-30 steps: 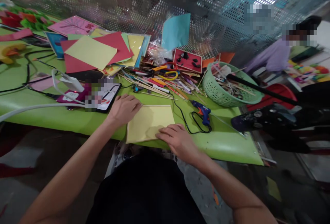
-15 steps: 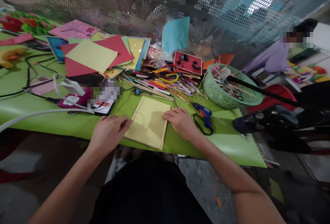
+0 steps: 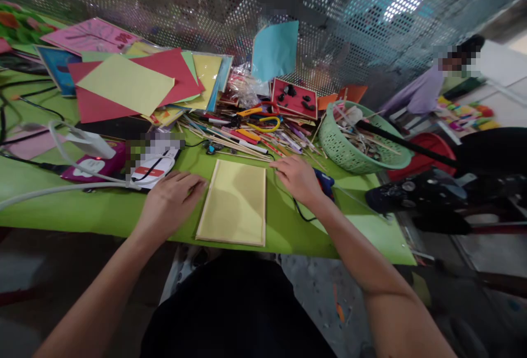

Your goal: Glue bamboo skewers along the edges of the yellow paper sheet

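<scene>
A yellow sheet (image 3: 233, 203) lies flat near the front edge of the green counter (image 3: 82, 210), its long side running away from the person. The left hand (image 3: 171, 202) rests palm down just left of it, fingers loosely together and pinching nothing, fingertips touching or nearly touching the sheet's left edge. The right hand (image 3: 297, 178) rests at the sheet's far right corner, fingers spread and relaxed, holding nothing; it lies over a black cord (image 3: 302, 215) and hides part of a blue glue gun (image 3: 325, 181). The step in hand looks like squaring the sheet up on the counter; a next move would call for both hands steadying its edges. Beyond the sheet lies a scatter of sticks and pens (image 3: 247, 138), with a green basket (image 3: 349, 152) to the right. Further back, red and yellow papers (image 3: 132, 86) are stacked before a perforated metal screen (image 3: 164, 6). Another person (image 3: 420, 94) sits far right.
</scene>
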`<state>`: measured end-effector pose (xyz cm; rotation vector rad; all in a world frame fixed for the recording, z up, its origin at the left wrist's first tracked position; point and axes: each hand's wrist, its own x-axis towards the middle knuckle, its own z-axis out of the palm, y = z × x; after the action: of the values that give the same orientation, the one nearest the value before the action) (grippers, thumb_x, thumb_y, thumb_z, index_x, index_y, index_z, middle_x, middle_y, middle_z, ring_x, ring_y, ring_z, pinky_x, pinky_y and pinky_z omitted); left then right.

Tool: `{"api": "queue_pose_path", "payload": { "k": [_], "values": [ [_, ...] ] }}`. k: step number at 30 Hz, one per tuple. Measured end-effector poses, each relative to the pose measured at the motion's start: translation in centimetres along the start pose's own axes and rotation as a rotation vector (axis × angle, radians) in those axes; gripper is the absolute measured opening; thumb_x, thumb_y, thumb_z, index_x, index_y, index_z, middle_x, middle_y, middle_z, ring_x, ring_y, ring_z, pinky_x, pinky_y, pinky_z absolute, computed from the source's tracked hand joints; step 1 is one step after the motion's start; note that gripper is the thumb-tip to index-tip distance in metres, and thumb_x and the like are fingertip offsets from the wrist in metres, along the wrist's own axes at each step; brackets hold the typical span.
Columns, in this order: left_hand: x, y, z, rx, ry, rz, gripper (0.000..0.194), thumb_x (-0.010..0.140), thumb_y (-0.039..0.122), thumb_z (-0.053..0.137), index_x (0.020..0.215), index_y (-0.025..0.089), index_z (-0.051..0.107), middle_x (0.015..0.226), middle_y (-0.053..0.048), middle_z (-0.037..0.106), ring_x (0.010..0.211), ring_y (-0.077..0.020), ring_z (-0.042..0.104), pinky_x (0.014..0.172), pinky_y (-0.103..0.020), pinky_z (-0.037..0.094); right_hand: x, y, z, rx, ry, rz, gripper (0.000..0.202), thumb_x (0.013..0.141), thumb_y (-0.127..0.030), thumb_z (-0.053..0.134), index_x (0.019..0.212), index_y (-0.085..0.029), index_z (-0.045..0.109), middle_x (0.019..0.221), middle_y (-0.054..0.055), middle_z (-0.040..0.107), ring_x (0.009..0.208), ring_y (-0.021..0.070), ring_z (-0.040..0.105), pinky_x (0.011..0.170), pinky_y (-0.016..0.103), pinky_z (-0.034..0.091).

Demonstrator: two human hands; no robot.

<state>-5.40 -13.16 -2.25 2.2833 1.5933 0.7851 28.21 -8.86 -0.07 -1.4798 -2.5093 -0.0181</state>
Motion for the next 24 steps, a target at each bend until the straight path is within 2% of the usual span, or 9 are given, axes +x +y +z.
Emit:
{"api": "queue_pose_path", "payload": {
  "k": [7,14,19,24],
  "values": [
    [3.0,-0.2,1.3,0.056,-0.064,-0.056,0.033,0.098,0.043,0.044,0.085,0.025,0.068,0.086,-0.007,0.074,0.087,-0.0251,0.068,0.078,-0.035,0.049,4.2,-1.1,0.7,-0.134,-0.107,-0.025,0.022,0.097,-0.016,0.064,0.115,-0.018,0.077,0.107,0.011,0.079,0.106,0.0290,0.063,0.092,0.040,0.046],
    [5.7,0.0,2.0,-0.025,-0.075,-0.056,0.029,0.100,0.037,0.043,0.094,0.022,0.067,0.093,-0.008,0.077,0.085,-0.0247,0.071,0.075,-0.033,0.049,5.9,-2.2,1.1,-0.276,-0.180,0.064,0.013,0.098,-0.018,0.063,0.099,-0.018,0.076,0.104,0.012,0.078,0.102,0.0265,0.063,0.082,0.035,0.044],
    [8.0,0.4,2.5,-0.132,0.002,-0.060,0.022,0.099,0.031,0.044,0.099,0.022,0.065,0.094,-0.007,0.076,0.084,-0.0224,0.068,0.075,-0.032,0.048,6.0,-2.1,1.4,-0.307,-0.183,-0.011,0.019,0.100,-0.014,0.056,0.098,-0.016,0.075,0.101,0.013,0.076,0.100,0.0275,0.063,0.081,0.036,0.044],
    [8.9,0.0,3.1,-0.228,0.145,-0.098,0.018,0.096,0.025,0.047,0.102,0.022,0.064,0.106,-0.008,0.074,0.099,-0.0226,0.066,0.092,-0.035,0.049,5.0,-1.3,1.3,-0.228,-0.117,0.021,0.019,0.100,-0.013,0.052,0.096,-0.015,0.071,0.102,0.015,0.074,0.099,0.0294,0.062,0.082,0.038,0.044]
  ]
}}
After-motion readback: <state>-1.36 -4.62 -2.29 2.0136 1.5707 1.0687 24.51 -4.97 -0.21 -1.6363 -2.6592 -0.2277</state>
